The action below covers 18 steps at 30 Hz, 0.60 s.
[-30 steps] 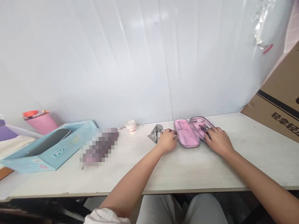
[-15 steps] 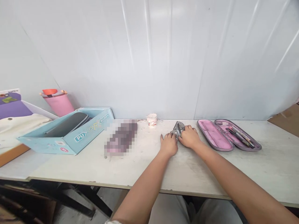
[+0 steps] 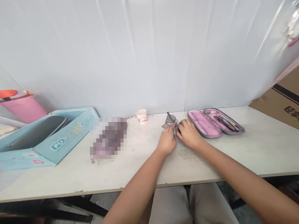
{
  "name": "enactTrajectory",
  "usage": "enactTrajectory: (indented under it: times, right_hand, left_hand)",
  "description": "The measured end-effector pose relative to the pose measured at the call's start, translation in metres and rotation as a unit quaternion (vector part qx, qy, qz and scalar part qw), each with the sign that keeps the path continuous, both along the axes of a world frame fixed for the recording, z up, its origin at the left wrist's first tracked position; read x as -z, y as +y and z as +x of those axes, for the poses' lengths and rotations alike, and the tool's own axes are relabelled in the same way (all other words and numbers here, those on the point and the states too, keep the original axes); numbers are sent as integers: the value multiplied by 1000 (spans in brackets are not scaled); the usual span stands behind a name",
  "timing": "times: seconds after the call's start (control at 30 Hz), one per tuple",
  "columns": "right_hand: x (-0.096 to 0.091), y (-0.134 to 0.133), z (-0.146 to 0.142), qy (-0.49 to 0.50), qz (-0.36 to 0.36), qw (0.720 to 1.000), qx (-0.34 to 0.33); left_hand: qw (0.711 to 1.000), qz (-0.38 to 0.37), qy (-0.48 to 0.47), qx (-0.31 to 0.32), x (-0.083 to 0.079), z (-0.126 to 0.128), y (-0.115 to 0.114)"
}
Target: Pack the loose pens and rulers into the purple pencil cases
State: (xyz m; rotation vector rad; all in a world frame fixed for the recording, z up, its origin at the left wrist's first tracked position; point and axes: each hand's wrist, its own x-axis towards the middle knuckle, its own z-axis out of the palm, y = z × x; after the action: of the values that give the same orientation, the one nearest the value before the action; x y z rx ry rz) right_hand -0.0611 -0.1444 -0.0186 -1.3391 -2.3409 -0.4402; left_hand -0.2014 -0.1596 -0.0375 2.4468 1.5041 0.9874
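Note:
Several flat drawing tools lie on the white table (image 3: 140, 168) in front of my hands: a clear protractor (image 3: 172, 118), a set square (image 3: 165, 125) and a narrow dark ruler (image 3: 169, 115) across them. My left hand (image 3: 167, 139) is closed, its fingertips together at the ruler's near end. My right hand (image 3: 188, 133) curls its fingers at the same spot, touching the ruler from the right; its fingertips are partly hidden. To the right, a pink-lined pencil case (image 3: 205, 124) lies unfolded, with several pens (image 3: 226, 122) in one half.
A small paper cup (image 3: 141, 116) stands near the wall. Left of it lies a blurred-out dark pink item (image 3: 109, 137). Further left are a blue box (image 3: 77, 132) with a grey case (image 3: 44, 130) inside and a pink holder (image 3: 26, 107). A cardboard box (image 3: 277, 102) sits at the right.
My view has turned to the right. The left hand's thumb no longer sticks out sideways, and its fingers have gathered at the ruler. The ruler now reaches further past the protractor.

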Motion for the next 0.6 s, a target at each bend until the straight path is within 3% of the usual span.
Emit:
enactTrajectory:
  times: [0.17,0.37,0.5,0.6]
  right_hand:
    - [-5,0,43,27,4,1000,10]
    - [-8,16,133,49,10,990,134]
    - [-2,28,190,74,28,974,212]
    - [9,37,212,88,-14,971,223]
  left_hand:
    - [998,22,43,38,-11,37,8]
    - [992,4,89,88,-28,133,34]
    - [986,-9,116,117,-25,188,54]
    - [981,-29,157,107,-19,213,69]
